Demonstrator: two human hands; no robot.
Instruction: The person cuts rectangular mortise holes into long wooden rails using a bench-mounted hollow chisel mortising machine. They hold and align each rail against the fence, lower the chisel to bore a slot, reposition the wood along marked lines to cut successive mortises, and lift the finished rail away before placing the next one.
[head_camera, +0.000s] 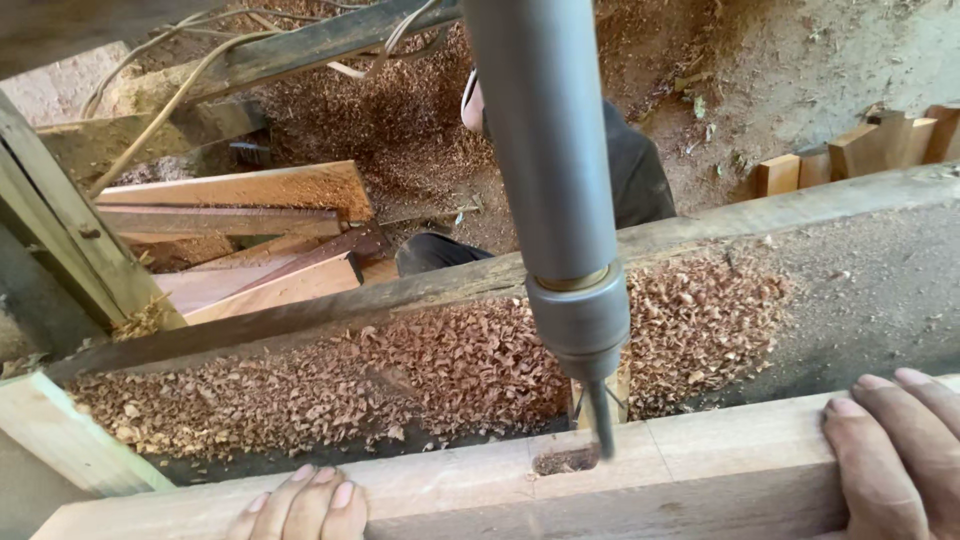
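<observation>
Timber beam (700, 460) lies along the near edge of the machine bed (880, 280), and we see it from the head camera only. Our left hand (305, 505) rests flat on the beam's near left part, fingers loosely curled over it and gripping nothing. Our right hand (895, 450) lies spread open on the beam's right end, pressing down. Between them the drill bit (600, 420) hangs from the grey spindle (560, 170) and stands in a shallow slot (565, 460) cut into the beam's top face. Reddish wood chips (400, 370) cover the bed behind the beam. To do this well, we judge, we should keep both hands well apart from the bit, press the beam evenly, and feed it slowly along the pencil lines.
</observation>
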